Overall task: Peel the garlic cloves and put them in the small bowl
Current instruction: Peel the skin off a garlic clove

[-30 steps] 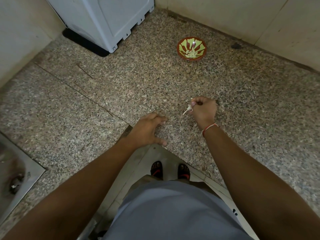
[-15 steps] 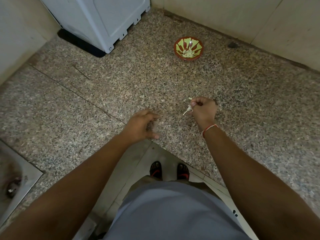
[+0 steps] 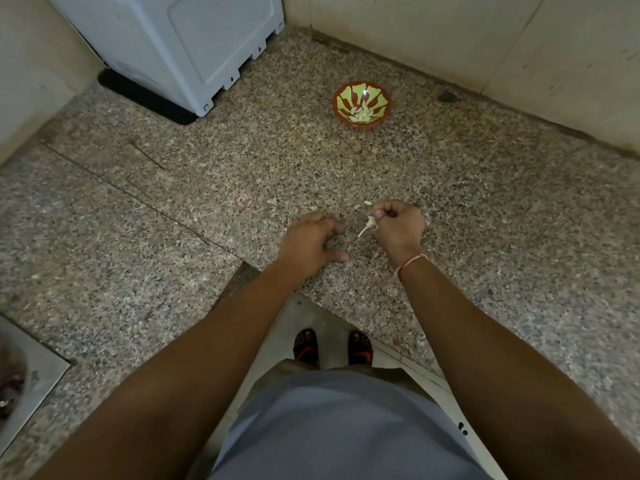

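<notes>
Counter edge (image 3: 311,292) runs diagonally just nearer than both hands, floor below it. Left hand (image 3: 308,242) hovers over granite near that edge, fingers loosely curled, holding nothing. Right hand (image 3: 398,225), just beside it, pinches papery garlic skin (image 3: 369,226); one pale scrap (image 3: 367,203) lies just beyond. Bare granite stretches onward to the small bowl (image 3: 362,103) of peeled cloves, near the wall corner, well apart from the white appliance (image 3: 180,43).

Dim, flat, warm light covers the frame, with soft shadows and one small glare spot inside the bowl (image 3: 362,104). The wide lens bends the wall lines along the top and right edges. The arms at the bottom look soft.
</notes>
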